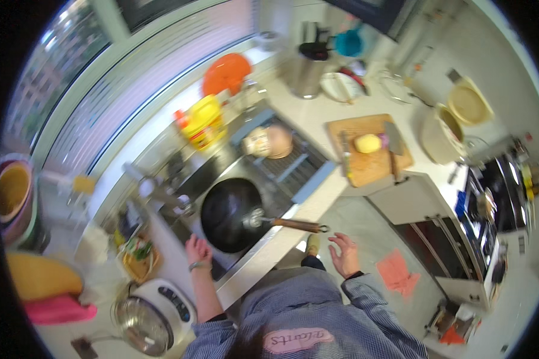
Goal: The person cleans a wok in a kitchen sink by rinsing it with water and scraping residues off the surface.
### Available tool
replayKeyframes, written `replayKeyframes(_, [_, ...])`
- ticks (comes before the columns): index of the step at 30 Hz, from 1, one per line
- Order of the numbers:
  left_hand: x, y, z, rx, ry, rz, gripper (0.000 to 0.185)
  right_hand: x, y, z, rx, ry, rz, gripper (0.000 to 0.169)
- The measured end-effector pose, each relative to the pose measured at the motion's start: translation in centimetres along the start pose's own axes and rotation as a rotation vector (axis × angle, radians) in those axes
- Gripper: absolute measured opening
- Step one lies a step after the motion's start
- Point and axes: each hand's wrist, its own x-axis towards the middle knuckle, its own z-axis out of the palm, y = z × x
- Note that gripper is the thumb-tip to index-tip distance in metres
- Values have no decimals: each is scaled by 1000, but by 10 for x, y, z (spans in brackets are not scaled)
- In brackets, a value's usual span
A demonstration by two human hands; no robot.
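Note:
A black wok with a wooden handle sits in the steel sink under the faucet. The handle reaches out over the counter's front edge. My left hand is raised at the wok's near left side, its fingers partly curled; blur hides whether it touches or grips anything. Just beyond the handle's ring end is my right hand, holding nothing, fingers apart. Across the sink's far part lies a blue-edged draining rack bearing two rounded items, one patterned and one brownish.
Right of the sink, a cutting board holds a yellow peeled vegetable, a cleaver and a smaller knife. A yellow bottle stands behind the sink. At left are a food basket and an electric cooker. A pink cloth lies on the floor.

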Motion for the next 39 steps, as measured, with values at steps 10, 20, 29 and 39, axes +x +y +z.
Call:
replayKeyframes(10, [44,-16,1,564,-381,507,22,-1,128,-109,-66,73,202,25])
replayKeyframes(20, [-37,-36,102,816,-153,753,53,-4,379,-236,274,375,663,47])
replayKeyframes(29, [-202,-111,255,446,-252,796,43,33,555,-347,106,741,622,67])
replayKeyframes(39, [-261,-153,432,174,-1088,478,38,95,665,-396,-149,638,975,65])
